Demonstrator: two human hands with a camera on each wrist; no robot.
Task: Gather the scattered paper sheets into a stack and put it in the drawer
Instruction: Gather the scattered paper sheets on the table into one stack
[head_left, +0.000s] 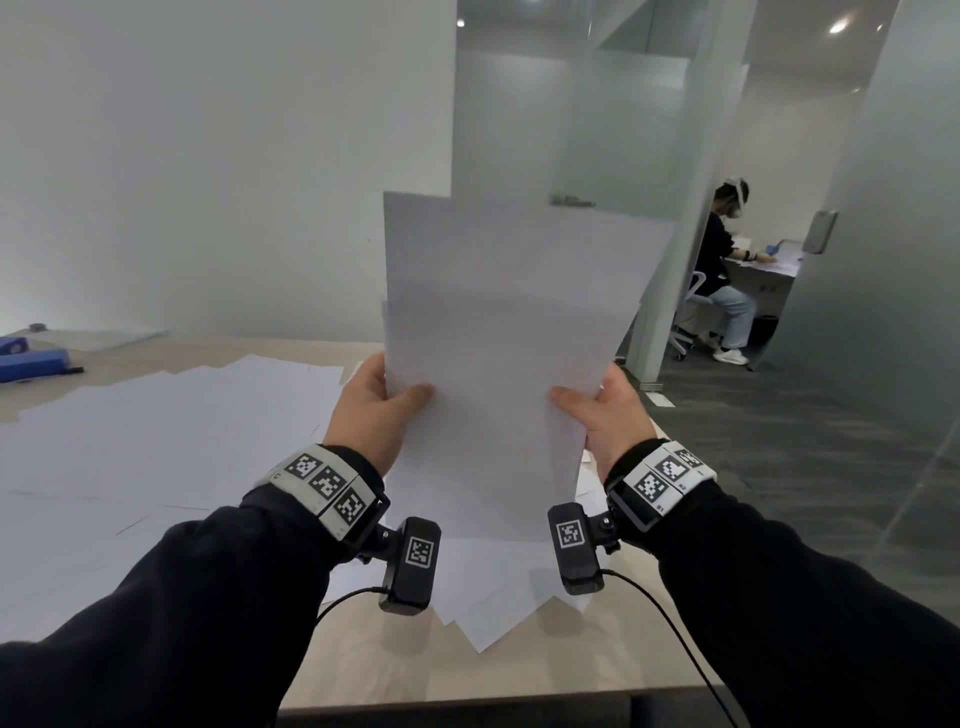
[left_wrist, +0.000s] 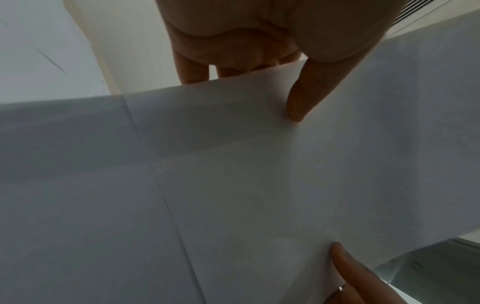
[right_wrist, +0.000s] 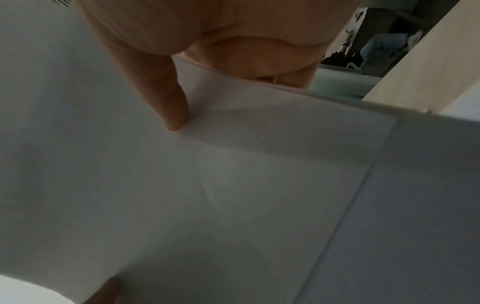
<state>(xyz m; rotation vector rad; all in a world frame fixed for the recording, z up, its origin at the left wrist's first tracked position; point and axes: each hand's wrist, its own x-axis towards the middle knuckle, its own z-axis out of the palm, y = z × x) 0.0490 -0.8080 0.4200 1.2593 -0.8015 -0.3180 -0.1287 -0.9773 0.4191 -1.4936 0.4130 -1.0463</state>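
Observation:
An uneven stack of white paper sheets (head_left: 498, 332) stands upright above the table, its top edges fanned out of line. My left hand (head_left: 374, 405) grips its left edge, thumb on the front and fingers behind. My right hand (head_left: 602, 410) grips the right edge the same way. The left wrist view shows my thumb pressed on the stack (left_wrist: 233, 185); the right wrist view shows the same on the held sheets (right_wrist: 259, 185). Several more loose sheets (head_left: 156, 441) lie overlapping across the table. No drawer is in view.
The light wooden table (head_left: 519, 675) has its front edge close to me. Blue items (head_left: 31, 361) lie at the far left. A white wall stands behind; glass partitions are to the right, where another person (head_left: 724, 275) sits at a desk.

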